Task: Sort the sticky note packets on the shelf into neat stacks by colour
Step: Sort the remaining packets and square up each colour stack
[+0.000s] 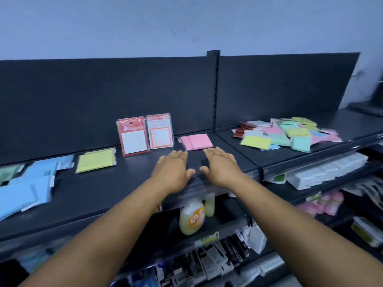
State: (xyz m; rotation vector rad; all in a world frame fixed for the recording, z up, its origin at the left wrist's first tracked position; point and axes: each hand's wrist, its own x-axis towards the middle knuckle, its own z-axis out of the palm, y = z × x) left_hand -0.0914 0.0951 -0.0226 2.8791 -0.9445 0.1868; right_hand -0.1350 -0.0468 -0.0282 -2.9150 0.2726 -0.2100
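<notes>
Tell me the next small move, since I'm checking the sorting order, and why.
Probably reach the right hand to the mixed pile and take a pink packet for the pink stack: both hands are open and empty, and that pile is unsorted.

dark shelf (pixel 116 189), sorted packets (pixel 196 141), mixed pile (pixel 290 134)

A pale blue wall (pixel 186 23) fills the top of the picture. Below it stands a dark back panel (pixel 103 96) with a slotted post (pixel 214 83) in the middle. Lower shelves (pixel 310 195) sit at the bottom right.
</notes>
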